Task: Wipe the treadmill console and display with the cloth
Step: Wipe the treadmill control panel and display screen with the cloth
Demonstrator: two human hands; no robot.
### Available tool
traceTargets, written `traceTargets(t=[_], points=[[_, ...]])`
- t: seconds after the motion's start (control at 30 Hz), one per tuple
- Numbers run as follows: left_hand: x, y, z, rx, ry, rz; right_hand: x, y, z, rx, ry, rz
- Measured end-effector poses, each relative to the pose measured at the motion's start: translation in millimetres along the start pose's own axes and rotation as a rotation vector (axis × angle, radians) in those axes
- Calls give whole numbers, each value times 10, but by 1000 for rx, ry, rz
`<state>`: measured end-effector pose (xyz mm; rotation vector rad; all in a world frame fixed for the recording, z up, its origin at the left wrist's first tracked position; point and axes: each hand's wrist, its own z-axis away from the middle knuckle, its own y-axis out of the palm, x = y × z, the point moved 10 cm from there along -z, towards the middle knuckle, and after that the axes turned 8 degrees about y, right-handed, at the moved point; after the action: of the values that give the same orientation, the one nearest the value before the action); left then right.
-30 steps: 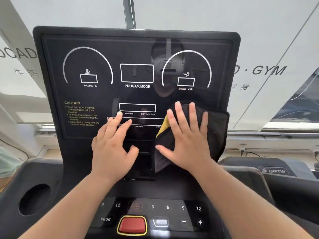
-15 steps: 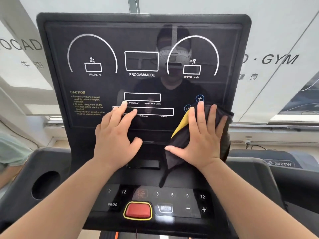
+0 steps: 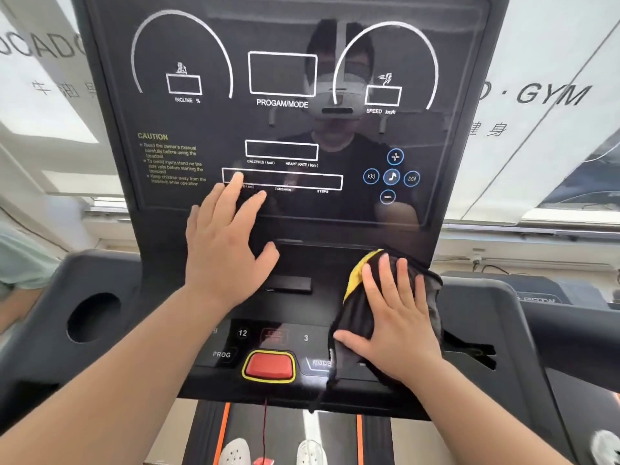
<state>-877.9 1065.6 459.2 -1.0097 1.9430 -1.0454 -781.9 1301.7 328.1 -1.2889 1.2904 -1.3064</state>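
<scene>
While the person stood on the treadmill belt [image 3: 339,437], both hands were up on the console [image 3: 476,317]. The right hand [image 3: 397,325] lay flat, fingers spread, pressing a black cloth [image 3: 355,310] with a yellow edge against the console's lower right part, just right of the button strip. It gripped nothing; the palm only pinned the cloth down. The cloth covered the right-hand buttons, and one corner hung over the console's near edge.

The left hand [image 3: 223,243] was open too, fingers loosely splayed, resting on the lower edge of the display [image 3: 302,129]. Its fingertips [image 3: 237,177] reached the long white-outlined box near the bottom of the panel. It held nothing.

The display was dark and glossy, marked INCLINE, PROGAM/MODE and SPEED, with yellow caution text [image 3: 171,159] at the left and a cluster of round blue music buttons [image 3: 391,177] at the right, well clear of the cloth.

A red stop button [image 3: 269,366] ringed in yellow sat at the near edge, between the two forearms. A round cup hole [image 3: 92,317] showed in the console's left wing. White shoes [image 3: 312,453] showed on the belt below.
</scene>
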Motion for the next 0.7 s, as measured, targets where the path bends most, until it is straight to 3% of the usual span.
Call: traceTargets(t=[0.2, 0.37, 0.5, 0.7], points=[[204, 168, 649, 69, -111, 40, 219, 79, 338, 146, 68, -17], [243, 313, 869, 154, -124, 18, 969, 171, 392, 185, -129, -80], [461, 401, 1107, 220, -153, -44, 727, 143, 502, 180, -180, -45], [628, 515, 1430, 316, -154, -87, 43, 96, 607, 195, 64, 21]])
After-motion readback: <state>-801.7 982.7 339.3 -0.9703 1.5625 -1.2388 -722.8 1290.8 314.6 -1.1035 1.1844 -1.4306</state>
